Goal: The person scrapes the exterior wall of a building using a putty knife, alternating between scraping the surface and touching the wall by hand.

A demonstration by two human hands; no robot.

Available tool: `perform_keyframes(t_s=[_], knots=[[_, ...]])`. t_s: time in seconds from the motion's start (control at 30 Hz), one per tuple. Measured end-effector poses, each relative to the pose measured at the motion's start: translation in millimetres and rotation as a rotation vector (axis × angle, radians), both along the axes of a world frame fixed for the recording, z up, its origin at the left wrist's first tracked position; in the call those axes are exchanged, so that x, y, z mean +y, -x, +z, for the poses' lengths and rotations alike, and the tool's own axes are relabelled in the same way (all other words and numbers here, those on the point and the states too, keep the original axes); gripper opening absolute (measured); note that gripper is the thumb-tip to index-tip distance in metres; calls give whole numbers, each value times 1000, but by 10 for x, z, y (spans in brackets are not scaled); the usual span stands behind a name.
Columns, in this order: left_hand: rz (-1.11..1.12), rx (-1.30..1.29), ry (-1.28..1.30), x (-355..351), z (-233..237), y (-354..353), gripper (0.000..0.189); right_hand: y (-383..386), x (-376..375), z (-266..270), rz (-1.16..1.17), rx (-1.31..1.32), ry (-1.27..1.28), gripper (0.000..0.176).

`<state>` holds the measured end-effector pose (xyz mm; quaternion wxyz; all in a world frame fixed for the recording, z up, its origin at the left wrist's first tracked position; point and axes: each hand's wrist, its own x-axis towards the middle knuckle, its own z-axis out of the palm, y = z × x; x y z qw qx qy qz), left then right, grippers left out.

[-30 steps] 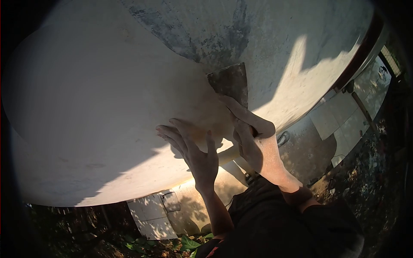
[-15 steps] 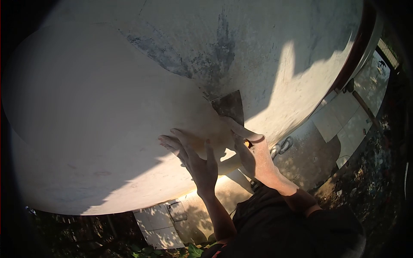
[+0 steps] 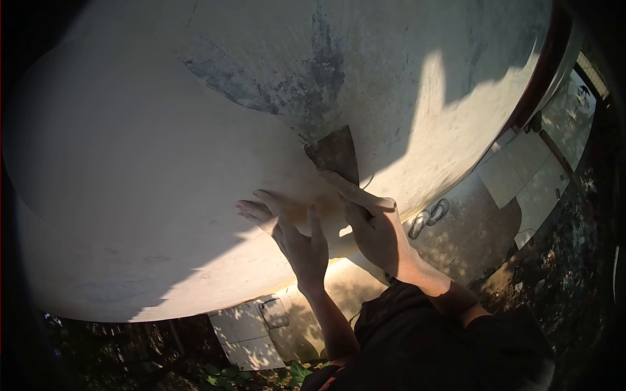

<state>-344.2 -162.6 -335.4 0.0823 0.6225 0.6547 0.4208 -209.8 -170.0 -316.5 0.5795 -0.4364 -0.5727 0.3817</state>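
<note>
My right hand (image 3: 375, 228) is closed around the handle of a putty knife (image 3: 336, 155), its thumb side dusted pale. The knife's broad, dark blade lies against the whitish wall (image 3: 130, 150), right at the lower end of a grey-blue stained patch (image 3: 293, 91). The handle is hidden behind my fingers. To the left, my left hand (image 3: 303, 251) has its fingers spread and pointing up, close to the wall, with nothing in it. Both hands look coated in light dust.
Below the wall is a paved floor with pale tiles (image 3: 244, 339). A pair of grey sandals (image 3: 429, 217) lies on the floor to the right. A dark reddish band (image 3: 544, 72) edges the wall at the right. Green leaves (image 3: 297, 375) show at the bottom.
The putty knife and my right hand have shifted slightly left and up in the view, and the hand has turned so the orange spot by the handle is hidden. The view has shifted slightly too.
</note>
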Motion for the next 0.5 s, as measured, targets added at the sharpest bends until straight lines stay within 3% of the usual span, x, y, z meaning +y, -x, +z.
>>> perform_keyframes(t_s=[0.07, 0.13, 0.27, 0.37, 0.43, 0.5], knots=[[2, -7, -1, 21, 27, 7, 52, 43, 11, -232, -36, 130, -35, 47], [33, -29, -6, 22, -14, -2, 39, 4, 72, -106, -17, 85, -47, 47], [51, -9, 55, 9, -32, 5, 38, 43, 87, 119, 16, 46, -21, 46], [-11, 17, -82, 38, 18, 5, 52, 9, 12, -86, -2, 71, 27, 45], [-30, -33, 8, 32, 37, 5, 73, -19, 50, 46, 31, 67, 67, 44], [-27, 6, 1, 88, -47, 44, 80, -19, 26, 235, 26, 69, 81, 43]])
